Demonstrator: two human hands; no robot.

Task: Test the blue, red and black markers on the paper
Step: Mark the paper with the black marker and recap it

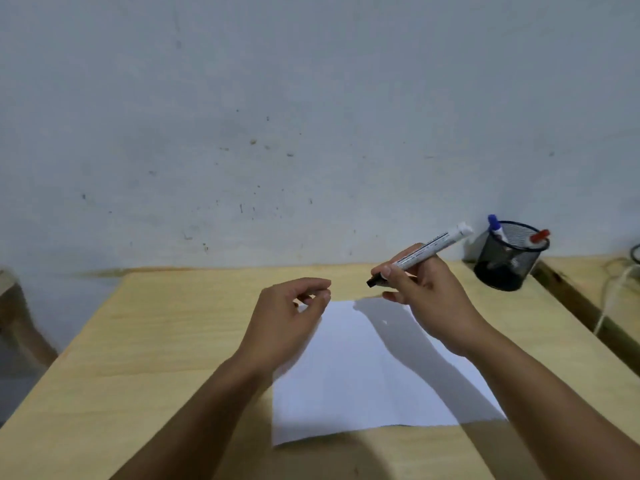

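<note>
Black marker (420, 253) in right hand (427, 296), label print unreadable, above paper (360, 372).

We see a pale wooden table (156, 341) spreading under both hands, and behind them a grey-white wall (277, 116), scuffed and speckled with small dark marks. Beyond the right hand (429, 292) and a little to its right, a black mesh cup (502, 268) stands upright at the table's back corner, close to the wall. Further right of that hand we make out a second wooden surface (585, 275) with a white cable (613, 299) trailing over its edge, while far left of the left hand (284, 317) a blurred brown shape (17, 323) sits beside the table, too unclear for us to name.
</note>
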